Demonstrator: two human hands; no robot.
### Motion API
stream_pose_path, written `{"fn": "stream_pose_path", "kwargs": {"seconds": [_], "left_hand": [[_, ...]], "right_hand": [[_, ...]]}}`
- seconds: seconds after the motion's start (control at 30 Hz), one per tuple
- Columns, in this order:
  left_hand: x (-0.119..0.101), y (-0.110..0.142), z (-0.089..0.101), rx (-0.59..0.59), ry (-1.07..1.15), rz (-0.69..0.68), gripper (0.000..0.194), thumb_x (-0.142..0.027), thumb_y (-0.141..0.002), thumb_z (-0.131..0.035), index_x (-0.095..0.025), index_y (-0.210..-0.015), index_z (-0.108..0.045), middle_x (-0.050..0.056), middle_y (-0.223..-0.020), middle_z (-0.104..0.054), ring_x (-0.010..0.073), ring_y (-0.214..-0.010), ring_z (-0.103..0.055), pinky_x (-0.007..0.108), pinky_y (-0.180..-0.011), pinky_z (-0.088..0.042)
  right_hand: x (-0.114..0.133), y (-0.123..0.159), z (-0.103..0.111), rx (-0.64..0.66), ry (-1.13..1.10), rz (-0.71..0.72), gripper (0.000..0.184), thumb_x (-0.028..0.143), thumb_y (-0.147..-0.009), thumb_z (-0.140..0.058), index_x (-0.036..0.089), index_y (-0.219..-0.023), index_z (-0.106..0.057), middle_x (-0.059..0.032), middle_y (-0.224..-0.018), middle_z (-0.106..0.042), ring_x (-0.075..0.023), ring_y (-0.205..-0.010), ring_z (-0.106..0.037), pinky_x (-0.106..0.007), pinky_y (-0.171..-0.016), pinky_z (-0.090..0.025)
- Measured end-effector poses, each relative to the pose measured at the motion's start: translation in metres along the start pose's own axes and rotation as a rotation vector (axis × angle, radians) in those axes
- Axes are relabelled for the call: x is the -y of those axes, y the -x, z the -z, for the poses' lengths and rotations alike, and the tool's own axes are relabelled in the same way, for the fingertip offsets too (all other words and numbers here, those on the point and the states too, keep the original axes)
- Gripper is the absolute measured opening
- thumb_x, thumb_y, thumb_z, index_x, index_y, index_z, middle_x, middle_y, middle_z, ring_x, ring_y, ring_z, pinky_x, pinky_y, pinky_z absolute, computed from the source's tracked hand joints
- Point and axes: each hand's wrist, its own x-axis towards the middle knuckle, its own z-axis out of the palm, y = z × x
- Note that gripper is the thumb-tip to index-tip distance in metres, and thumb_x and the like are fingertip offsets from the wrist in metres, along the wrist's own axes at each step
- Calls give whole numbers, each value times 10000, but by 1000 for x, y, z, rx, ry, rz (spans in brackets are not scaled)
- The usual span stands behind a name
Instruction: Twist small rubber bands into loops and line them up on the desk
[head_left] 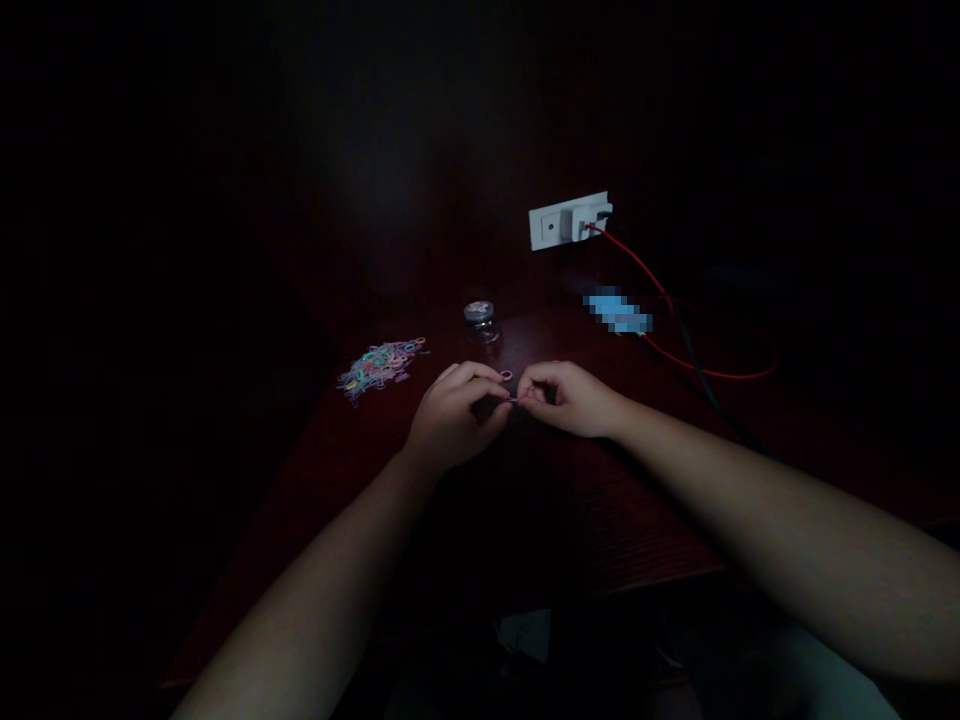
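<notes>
My left hand [454,414] and my right hand [571,400] meet over the table, fingertips pinched close together. Between them shows a small pinkish hair tie [514,400], held at both ends; its shape is hard to make out in the dark. Just beyond the fingertips lies a pink ring-shaped hair tie [506,376]. To the left of my left hand is a loose pile of small hair ties [381,366] in pink, purple, green and yellow. Behind my hands stands a small clear jar [481,322] with a printed lid.
A white wall socket [551,227] holds a plug with a red cable [637,252] running down to the table. At the right lies a blurred-out blue object [618,311], beside a dark cable [694,358]. The dark red table [637,540] ends at a front edge below my forearms.
</notes>
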Motion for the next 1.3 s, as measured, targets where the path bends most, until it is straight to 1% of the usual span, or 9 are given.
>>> {"fn": "stream_pose_path", "kwargs": {"seconds": [0.1,0.23,0.33,0.43,0.57,0.67,0.8,1.07,1.3], "left_hand": [[0,0,0,5,8,-7,151,-233,-791,-652,-215,-941,-656,52,-1030,-638,191,-938,-590,377,-848,-475],[2,0,-2,-7,-1,-7,77,-217,-807,-634,-210,-880,-656,45,-1009,-643,183,-923,-592,365,-838,-473],[3,0,-3,-17,-1,-9,44,-204,-812,-623,-210,-846,-651,42,-995,-646,181,-914,-595,361,-834,-473],[3,0,-3,-19,10,-10,44,-203,-815,-622,-212,-845,-653,42,-990,-646,180,-915,-597,356,-833,-475],[2,0,-2,-14,18,-6,49,-199,-811,-623,-214,-846,-654,39,-986,-645,177,-911,-597,354,-835,-476],[2,0,-2,-12,29,-6,41,-199,-803,-627,-209,-837,-648,40,-987,-644,177,-918,-596,356,-844,-474],[4,1,-3,-24,35,-1,36,-187,-790,-633,-201,-821,-642,42,-986,-645,177,-915,-596,353,-839,-473],[7,2,-3,-35,29,22,51,-173,-773,-645,-204,-813,-643,34,-980,-645,172,-902,-600,353,-831,-481],[7,2,-4,-37,43,26,41,-180,-775,-640,-206,-806,-635,40,-981,-643,180,-905,-598,364,-831,-481]], "right_hand": [[1,0,0,2,43,13,79,209,-804,-565,155,-759,-601,21,-638,-527,-95,-585,-459,-229,-560,-363],[1,0,0,4,73,19,74,200,-804,-562,154,-759,-599,17,-644,-528,-95,-587,-461,-227,-556,-362],[2,0,-1,6,35,20,53,201,-795,-576,153,-793,-598,19,-648,-523,-97,-584,-464,-228,-551,-370],[3,0,-2,-2,-11,21,79,191,-774,-603,157,-845,-595,25,-657,-521,-100,-594,-474,-225,-554,-383],[3,0,-3,-35,27,52,39,169,-784,-580,159,-799,-614,8,-680,-544,-107,-622,-489,-234,-582,-395],[1,0,0,-63,51,87,60,170,-795,-575,156,-794,-633,1,-697,-556,-108,-634,-496,-236,-599,-400],[0,0,3,-86,83,120,72,179,-808,-575,149,-789,-638,5,-693,-535,-103,-626,-485,-236,-599,-394],[-1,-1,5,-86,103,110,103,192,-828,-559,140,-799,-644,-9,-716,-556,-112,-642,-499,-244,-612,-401],[-1,0,5,-66,104,93,81,177,-816,-552,148,-778,-618,-5,-710,-558,-111,-638,-497,-240,-603,-393]]}}
